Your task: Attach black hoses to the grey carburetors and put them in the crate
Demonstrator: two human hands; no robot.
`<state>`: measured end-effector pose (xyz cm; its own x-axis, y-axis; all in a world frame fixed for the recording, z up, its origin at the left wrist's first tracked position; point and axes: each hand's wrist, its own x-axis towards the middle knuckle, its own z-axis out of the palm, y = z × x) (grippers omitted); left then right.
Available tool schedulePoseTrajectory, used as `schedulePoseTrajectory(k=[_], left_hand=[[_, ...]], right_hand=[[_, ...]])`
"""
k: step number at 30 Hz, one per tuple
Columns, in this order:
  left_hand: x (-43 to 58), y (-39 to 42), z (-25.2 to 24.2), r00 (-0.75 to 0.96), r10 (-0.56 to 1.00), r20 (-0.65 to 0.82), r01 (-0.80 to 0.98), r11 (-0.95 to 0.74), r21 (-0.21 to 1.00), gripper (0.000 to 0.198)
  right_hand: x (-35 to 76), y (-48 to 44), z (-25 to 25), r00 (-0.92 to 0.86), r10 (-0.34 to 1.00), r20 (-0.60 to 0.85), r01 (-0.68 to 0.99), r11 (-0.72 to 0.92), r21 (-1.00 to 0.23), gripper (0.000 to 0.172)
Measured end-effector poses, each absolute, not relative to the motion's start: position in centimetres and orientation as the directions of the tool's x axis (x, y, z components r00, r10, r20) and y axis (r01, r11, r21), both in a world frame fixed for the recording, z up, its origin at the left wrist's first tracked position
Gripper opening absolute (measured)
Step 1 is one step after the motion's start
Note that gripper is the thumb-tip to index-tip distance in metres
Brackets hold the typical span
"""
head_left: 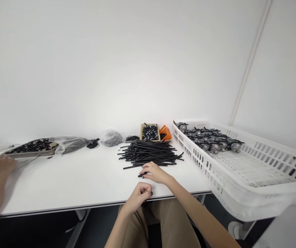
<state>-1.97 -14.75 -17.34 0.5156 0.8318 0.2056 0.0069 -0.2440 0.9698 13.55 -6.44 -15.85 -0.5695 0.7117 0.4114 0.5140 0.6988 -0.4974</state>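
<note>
My left hand (139, 193) is closed at the table's front edge, above my lap. A small dark end (151, 193) pokes out from its curled fingers; the rest of that piece is hidden. Slightly farther in, my right hand (155, 172) has its fingertips closed on a small black part (140, 175) with a shiny bit, low over the white table (86, 182). Just beyond the right hand lies a wide pile of black tubes (150, 151), most of them running sideways.
Right of me stands a white slotted crate (256, 172) with clear-and-black assemblies (212, 140). Behind the tubes are a tan basket (159, 132) of small parts and an orange basket (166, 131). Bagged parts (72, 144) lie left, near another person's hand (0, 165).
</note>
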Motion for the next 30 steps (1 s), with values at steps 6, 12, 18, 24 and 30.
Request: schedulePoseTrajectory(k=[6, 12, 18, 24, 30], left_hand=[[-3.3, -13.8, -16.8, 0.305, 0.946, 0.108, 0.073, -0.136, 0.988, 0.035], [-2.7, -8.9, -13.7, 0.129, 0.93, 0.344, 0.279, -0.367, 0.887, 0.019], [0.1, -2.2, -13.7, 0.152, 0.773, 0.616, 0.514, -0.594, 0.618, 0.058], [-1.5, 0.5, -17.0, 0.229, 0.725, 0.65, 0.55, -0.647, 0.528, 0.046], [-2.5, 0.1, -17.5, 0.239, 0.685, 0.689, 0.656, -0.637, 0.405, 0.022]], right_hand=[[12.9, -5.1, -16.4, -0.323, 0.738, 0.592, 0.401, 0.674, -0.621, 0.015], [12.9, -2.3, -13.8, -0.005, 0.878, 0.479, -0.1, 0.477, -0.873, 0.026], [11.8, -0.3, -13.3, 0.063, 0.946, 0.319, -0.423, 0.315, -0.85, 0.048], [10.5, 0.2, -15.9, 0.121, 0.919, 0.375, -0.335, 0.393, -0.856, 0.04], [11.1, -0.3, -17.4, 0.161, 0.859, 0.485, -0.059, 0.499, -0.864, 0.034]])
